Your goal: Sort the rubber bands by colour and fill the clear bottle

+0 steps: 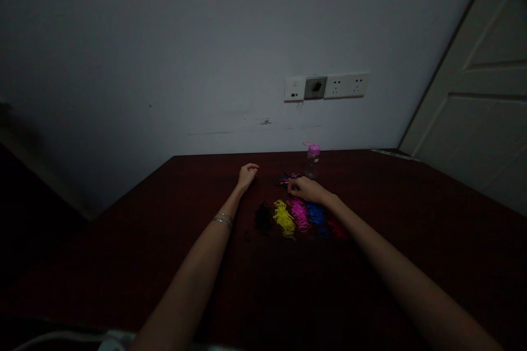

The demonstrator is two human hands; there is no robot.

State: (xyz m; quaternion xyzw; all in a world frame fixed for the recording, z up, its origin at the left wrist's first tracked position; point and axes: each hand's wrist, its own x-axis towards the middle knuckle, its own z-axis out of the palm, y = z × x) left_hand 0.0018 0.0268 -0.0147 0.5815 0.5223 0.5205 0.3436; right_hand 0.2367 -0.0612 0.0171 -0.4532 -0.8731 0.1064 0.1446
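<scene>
Fingers of my left hand [247, 175] curl loosely near the back edge of the table [164, 203], any hold hidden. Past a gap lie the black pile [263, 218], yellow pile [284, 219], farther mixed cluster [284, 181] and pink pile [300, 214]. My right hand [307, 189] bunches its fingers at the cluster; whether gripping, I can't tell. A bottle [313, 163] stands close behind, then blue pile [315, 213], red pile [337, 229], and table stretching wide toward the door [473, 115].

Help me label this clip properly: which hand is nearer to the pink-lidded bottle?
The right hand. It is just in front of the pink-lidded bottle, on the wearer's side; the left hand is clearly farther away, off to the bottle's left.
</scene>
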